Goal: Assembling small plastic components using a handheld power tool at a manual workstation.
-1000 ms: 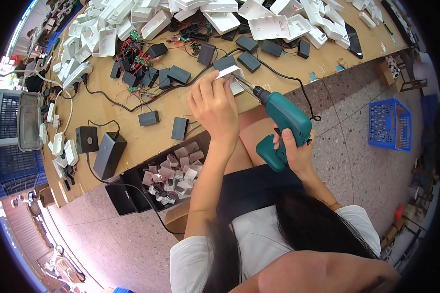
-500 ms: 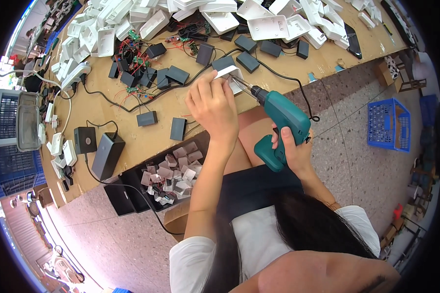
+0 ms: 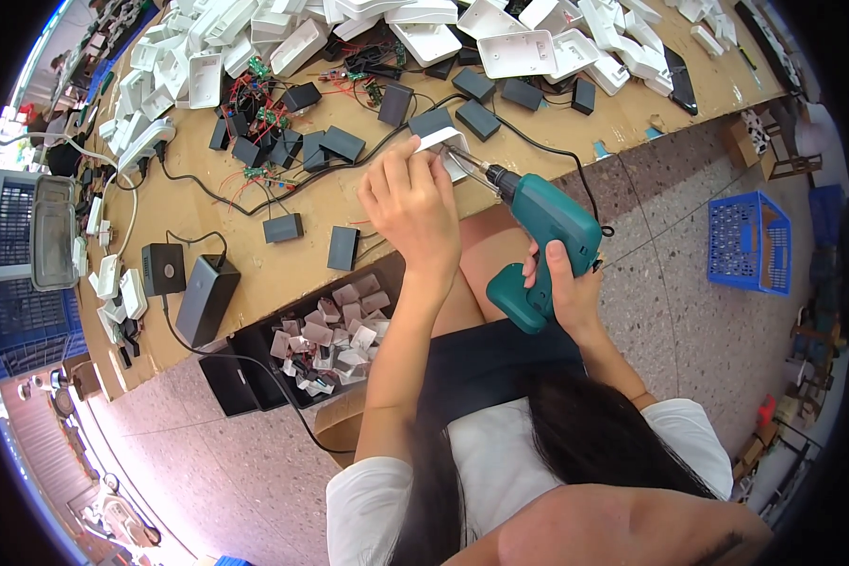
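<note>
At the table's near edge, my left hand [image 3: 409,209] pinches a small white plastic casing [image 3: 436,140] between thumb and fingers. My right hand [image 3: 575,291] is wrapped round the grip of a green power drill [image 3: 555,215]. From its black chuck, a long thin bit points up and left into the casing's open side, close to my left fingertips. Whether the bit touches a screw inside is hidden. A dark rectangular block [image 3: 431,123] lies just beyond the casing, and another black block [image 3: 477,120] is to its right.
White plastic shells [image 3: 517,54] are heaped along the far side, beside red-wired circuit boards [image 3: 266,118]. Black adapters [image 3: 209,300] and cables lie at left. Below the table edge, a black bin [image 3: 245,373] holds small pale parts. A blue basket [image 3: 750,241] stands on the floor at right.
Almost nothing differs. The green drill's handle has shifted very slightly to the left; the casing and my left hand stay in place.
</note>
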Available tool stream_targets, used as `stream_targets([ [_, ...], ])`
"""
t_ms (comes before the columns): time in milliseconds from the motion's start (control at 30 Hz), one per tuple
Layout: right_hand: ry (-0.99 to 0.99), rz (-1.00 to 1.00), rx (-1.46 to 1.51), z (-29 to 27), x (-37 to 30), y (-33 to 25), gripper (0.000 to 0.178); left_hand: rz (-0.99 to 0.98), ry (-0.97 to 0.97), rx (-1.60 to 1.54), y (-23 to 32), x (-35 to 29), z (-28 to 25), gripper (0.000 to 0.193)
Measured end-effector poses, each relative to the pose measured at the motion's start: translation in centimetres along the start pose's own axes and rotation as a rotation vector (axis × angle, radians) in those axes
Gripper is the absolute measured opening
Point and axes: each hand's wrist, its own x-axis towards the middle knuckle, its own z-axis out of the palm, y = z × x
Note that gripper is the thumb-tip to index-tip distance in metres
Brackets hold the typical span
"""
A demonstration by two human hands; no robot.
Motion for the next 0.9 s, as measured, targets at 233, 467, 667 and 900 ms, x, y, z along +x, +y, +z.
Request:
stream_targets([
  [233, 0.04, -0.011, 0.011, 0.5, 0.1, -0.3, 0.036, 0.008, 0.01, 0.001, 0.0, 0.0, 0.0, 0.013],
  [467, 0.003, -0.014, 0.0, 0.0, 0.0, 0.5, 0.035, 0.003, 0.02, 0.002, -0.1, -0.1, 0.2, 0.012],
  [667, 0.012, -0.007, -0.005, 0.1, -0.1, 0.4, 0.035, 0.006, 0.03, 0.004, -0.1, -0.2, 0.2, 0.012],
  [900, 0.019, -0.016, -0.021, 0.1, -0.3, 0.8, 0.04, 0.011, 0.024, 0.003, -0.1, -0.3, 0.1, 0.013],
])
